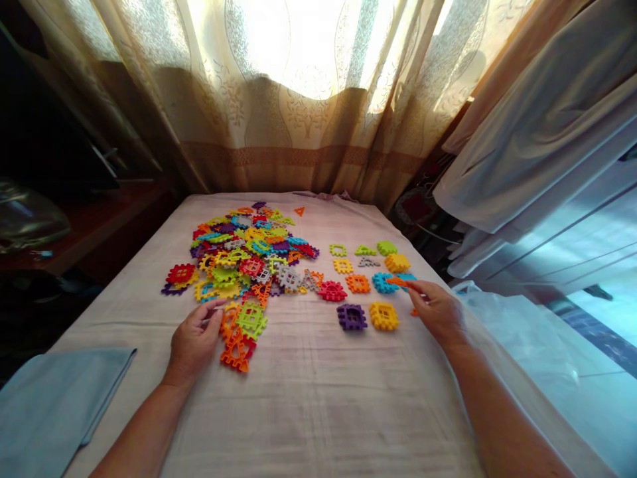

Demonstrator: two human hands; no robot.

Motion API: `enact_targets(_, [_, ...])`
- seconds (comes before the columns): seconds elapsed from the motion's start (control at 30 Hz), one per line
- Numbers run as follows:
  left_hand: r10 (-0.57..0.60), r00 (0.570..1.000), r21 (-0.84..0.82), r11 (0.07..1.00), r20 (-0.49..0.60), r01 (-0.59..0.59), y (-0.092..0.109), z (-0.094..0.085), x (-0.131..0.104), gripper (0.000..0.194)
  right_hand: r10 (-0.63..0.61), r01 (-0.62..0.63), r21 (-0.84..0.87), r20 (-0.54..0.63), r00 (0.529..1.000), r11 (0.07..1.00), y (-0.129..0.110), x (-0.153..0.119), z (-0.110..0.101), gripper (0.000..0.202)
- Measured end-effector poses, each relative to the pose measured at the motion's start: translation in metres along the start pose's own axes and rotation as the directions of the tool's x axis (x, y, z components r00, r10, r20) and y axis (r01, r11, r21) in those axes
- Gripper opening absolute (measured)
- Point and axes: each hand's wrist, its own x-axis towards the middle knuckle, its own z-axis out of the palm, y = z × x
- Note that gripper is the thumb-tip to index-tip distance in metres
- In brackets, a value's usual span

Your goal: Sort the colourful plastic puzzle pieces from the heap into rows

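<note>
My right hand [434, 308] pinches an orange piece [397, 282] over the right side of the cloth-covered table, just beside a blue stack [384, 283]. My left hand [197, 335] is closed at the left, its fingertips by the orange pieces [233, 352] at the near end of a large mixed pile [249, 249]; what it holds, if anything, is too small to name. Small groups of one colour stand right of the pile: purple [352, 317], yellow [383, 316], orange [358, 284], red [332, 291] and green [387, 247].
A folded blue cloth [64, 398] lies on the table's near left corner. Curtains [298, 126] hang behind the far edge. A clear plastic bag [517, 332] is beyond the right edge, below hanging white fabric [537, 126].
</note>
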Motion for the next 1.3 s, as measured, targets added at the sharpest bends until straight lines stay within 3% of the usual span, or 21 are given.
enact_targets(0.17, [0.001, 1.0, 0.03, 1.0, -0.003, -0.001, 0.004, -0.001, -0.001, 0.042, 0.054, -0.048, -0.121, 0.051, 0.997, 0.992, 0.049, -0.026, -0.011, 0.028])
enact_targets(0.33, [-0.005, 1.0, 0.059, 0.998, 0.004, 0.005, 0.003, -0.001, 0.0, 0.043, 0.126, -0.108, -0.157, 0.113, 0.986, 0.982, 0.062, -0.032, -0.012, 0.034])
enact_targets(0.5, [0.011, 1.0, 0.063, 0.998, -0.001, -0.011, 0.002, -0.001, 0.0, 0.04, 0.105, -0.037, -0.254, 0.26, 0.96, 0.967, 0.041, -0.027, -0.006, 0.043])
enact_targets(0.6, [0.0, 1.0, 0.048, 0.999, 0.005, 0.0, 0.004, -0.001, -0.001, 0.041, 0.081, 0.016, -0.323, 0.284, 0.955, 0.946, 0.025, -0.027, 0.0, 0.043])
enact_targets(0.9, [-0.01, 1.0, -0.019, 1.0, 0.014, 0.01, 0.0, 0.002, -0.002, 0.042, -0.035, 0.098, -0.248, 0.247, 0.968, 0.964, 0.027, -0.039, 0.0, 0.033])
enact_targets(1.07, [-0.018, 1.0, -0.065, 0.998, 0.024, 0.019, -0.005, 0.003, -0.002, 0.043, -0.065, 0.079, -0.289, 0.059, 0.996, 0.954, 0.006, -0.034, -0.001, 0.032])
enact_targets(1.3, [0.0, 1.0, -0.059, 0.998, 0.012, 0.0, 0.0, 0.0, -0.005, 0.039, -0.06, 0.071, -0.252, 0.052, 0.997, 0.965, -0.012, -0.025, 0.006, 0.03])
